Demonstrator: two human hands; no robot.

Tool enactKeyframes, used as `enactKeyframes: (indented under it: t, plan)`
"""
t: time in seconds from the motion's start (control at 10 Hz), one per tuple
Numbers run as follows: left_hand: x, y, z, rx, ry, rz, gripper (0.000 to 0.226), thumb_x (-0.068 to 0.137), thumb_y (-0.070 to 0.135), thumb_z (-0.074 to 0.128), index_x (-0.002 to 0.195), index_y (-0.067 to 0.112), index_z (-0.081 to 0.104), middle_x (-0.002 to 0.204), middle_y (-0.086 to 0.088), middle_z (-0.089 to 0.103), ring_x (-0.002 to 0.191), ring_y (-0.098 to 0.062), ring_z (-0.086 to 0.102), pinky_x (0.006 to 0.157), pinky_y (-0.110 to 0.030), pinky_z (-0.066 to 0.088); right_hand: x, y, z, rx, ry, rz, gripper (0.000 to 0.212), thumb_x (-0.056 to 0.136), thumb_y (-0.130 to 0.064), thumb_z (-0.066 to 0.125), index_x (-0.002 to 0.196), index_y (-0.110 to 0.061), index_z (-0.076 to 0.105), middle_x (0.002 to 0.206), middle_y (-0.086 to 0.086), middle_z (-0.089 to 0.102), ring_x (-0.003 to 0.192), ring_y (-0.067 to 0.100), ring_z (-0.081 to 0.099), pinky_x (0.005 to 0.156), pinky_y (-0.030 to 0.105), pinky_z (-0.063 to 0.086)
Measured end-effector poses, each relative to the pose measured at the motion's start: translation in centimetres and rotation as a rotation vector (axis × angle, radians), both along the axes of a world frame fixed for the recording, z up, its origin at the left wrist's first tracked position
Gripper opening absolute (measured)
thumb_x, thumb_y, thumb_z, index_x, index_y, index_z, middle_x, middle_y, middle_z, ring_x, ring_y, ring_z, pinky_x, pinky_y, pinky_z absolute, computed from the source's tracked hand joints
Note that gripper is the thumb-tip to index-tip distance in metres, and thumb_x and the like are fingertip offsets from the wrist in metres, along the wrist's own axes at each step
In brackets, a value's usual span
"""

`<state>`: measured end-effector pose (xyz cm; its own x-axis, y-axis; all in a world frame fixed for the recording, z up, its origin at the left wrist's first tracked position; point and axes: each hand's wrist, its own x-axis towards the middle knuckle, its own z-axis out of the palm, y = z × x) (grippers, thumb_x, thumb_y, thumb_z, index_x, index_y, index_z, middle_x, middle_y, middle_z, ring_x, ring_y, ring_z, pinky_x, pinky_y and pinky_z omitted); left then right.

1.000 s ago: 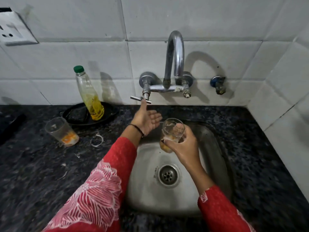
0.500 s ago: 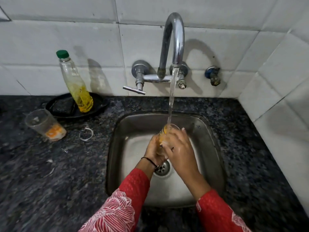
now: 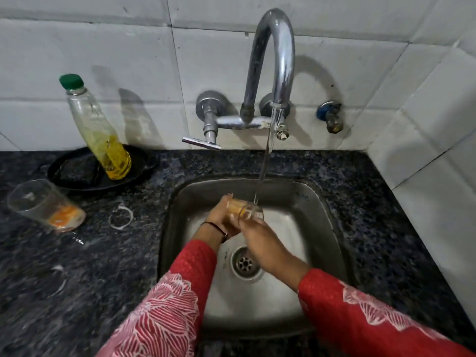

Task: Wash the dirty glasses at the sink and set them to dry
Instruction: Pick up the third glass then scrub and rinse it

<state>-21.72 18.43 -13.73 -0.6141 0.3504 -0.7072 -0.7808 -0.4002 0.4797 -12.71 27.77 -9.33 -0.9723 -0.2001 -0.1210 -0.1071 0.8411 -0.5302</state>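
Note:
Over the steel sink [image 3: 319,217] I hold a clear glass [image 3: 244,210] with orange residue, tipped on its side with its mouth to the right. My left hand [image 3: 220,220] grips its base end. My right hand [image 3: 260,240] holds it from below near the rim. Water runs from the chrome tap [image 3: 275,63] and falls at the glass's rim. A second dirty glass [image 3: 43,204] with orange dregs stands on the dark granite counter [image 3: 90,266] at the left.
A green-capped bottle of yellow liquid [image 3: 100,132] leans in a black dish [image 3: 85,173] behind the second glass. A white ring [image 3: 120,217] lies on the counter. The tap's lever handle [image 3: 201,143] sticks out left. White tiled walls close the back and right.
My left hand left the tap lever and joined the right on the glass. The water came on. The glass has since tipped from upright onto its side under the stream.

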Motion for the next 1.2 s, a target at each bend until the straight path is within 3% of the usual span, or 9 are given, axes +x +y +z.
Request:
enactKeyframes:
  t: [0.2, 0.3, 0.4, 0.5, 0.6, 0.7, 0.9, 1.1, 1.2]
  plan:
    - [-1.3, 0.9, -1.2, 0.060, 0.013, 0.137, 0.053, 0.094, 0.048, 0.041, 0.085, 0.002, 0.065, 0.078, -0.015, 0.066, 0.073, -0.026, 0.063, 0.074, -0.036, 0.050, -3.9, -0.1, -1.9, 0.091, 0.111, 0.006, 0.038, 0.093, -0.009, 0.034, 0.119, -0.004, 0.060, 0.121, 0.012, 0.063, 0.116, 0.026, 0.055, 0.100, 0.034, 0.041]
    - [-0.7, 1.4, -1.6, 0.080, 0.113, 0.159, 0.040, 0.093, 0.041, 0.041, 0.068, 0.015, 0.058, 0.064, -0.004, 0.059, 0.063, -0.017, 0.059, 0.063, -0.025, 0.050, -6.0, -3.3, -0.8, -0.782, -0.228, -0.768, 0.025, 0.085, 0.005, 0.045, 0.092, -0.005, 0.066, 0.089, 0.002, 0.063, 0.091, 0.018, 0.060, 0.070, 0.026, 0.045]
    - [-0.6, 1.5, -1.9, 0.044, 0.113, 0.076, 0.045, 0.098, 0.037, 0.037, 0.064, 0.017, 0.059, 0.062, 0.000, 0.060, 0.059, -0.011, 0.060, 0.061, -0.022, 0.051, -7.5, -3.6, -1.4, -1.047, -0.432, -0.929, 0.025, 0.086, 0.011, 0.039, 0.075, -0.005, 0.055, 0.073, 0.006, 0.050, 0.081, 0.023, 0.054, 0.060, 0.023, 0.041]
    - [-1.3, 0.9, -1.2, -0.088, 0.103, -0.076, 0.033, 0.096, 0.041, 0.041, 0.078, 0.015, 0.053, 0.073, -0.006, 0.056, 0.065, -0.016, 0.057, 0.061, -0.027, 0.051, -5.5, -2.3, -2.7, -0.493, -0.176, -0.462, 0.024, 0.093, -0.009, 0.045, 0.112, -0.007, 0.060, 0.100, 0.003, 0.060, 0.102, 0.017, 0.057, 0.081, 0.026, 0.050]
    - [-1.6, 0.8, -0.2, -0.134, 0.041, -0.156, 0.034, 0.096, 0.043, 0.043, 0.098, 0.012, 0.054, 0.081, -0.013, 0.059, 0.073, -0.023, 0.058, 0.062, -0.032, 0.054, -3.8, 1.2, -3.6, 0.068, 0.157, 0.036, 0.022, 0.084, 0.000, 0.054, 0.103, -0.002, 0.066, 0.099, 0.019, 0.068, 0.094, 0.034, 0.065, 0.084, 0.042, 0.056]
    - [-1.3, 1.2, 0.2, -0.055, 0.072, -0.089, 0.043, 0.097, 0.042, 0.041, 0.085, 0.005, 0.061, 0.070, -0.013, 0.067, 0.066, -0.023, 0.065, 0.062, -0.030, 0.055, -3.6, 1.9, -2.0, 0.153, 0.157, 0.024, 0.023, 0.083, 0.005, 0.051, 0.099, 0.007, 0.067, 0.101, 0.027, 0.066, 0.095, 0.042, 0.063, 0.081, 0.046, 0.052]
    - [-0.1, 1.8, -0.6, 0.011, 0.135, 0.120, 0.035, 0.092, 0.043, 0.047, 0.072, 0.015, 0.052, 0.056, -0.003, 0.064, 0.053, -0.015, 0.063, 0.053, -0.020, 0.053, -6.1, -2.5, 0.6, -1.147, -0.435, -0.875, 0.036, 0.083, 0.013, 0.041, 0.115, 0.014, 0.057, 0.122, 0.032, 0.059, 0.092, 0.027, 0.058, 0.050, 0.018, 0.042]
    - [-1.3, 0.7, 0.0, -0.089, -0.058, -0.096, 0.061, 0.089, 0.059, 0.047, 0.113, 0.005, 0.059, 0.096, -0.018, 0.066, 0.084, -0.029, 0.063, 0.075, -0.041, 0.052, -3.6, 0.3, -1.2, -0.205, -0.029, -0.071, 0.013, 0.091, -0.004, 0.046, 0.087, -0.008, 0.058, 0.090, 0.007, 0.060, 0.084, 0.013, 0.056, 0.078, 0.025, 0.045]
    - [-1.0, 0.8, -0.1, -0.010, -0.078, -0.072, 0.070, 0.090, 0.062, 0.040, 0.104, -0.003, 0.061, 0.083, -0.020, 0.071, 0.084, -0.031, 0.064, 0.075, -0.042, 0.050, -3.8, 0.9, -0.7, -0.216, 0.023, -0.007, 0.017, 0.088, 0.001, 0.038, 0.078, -0.005, 0.050, 0.075, 0.005, 0.051, 0.072, -0.001, 0.054, 0.070, 0.016, 0.044]
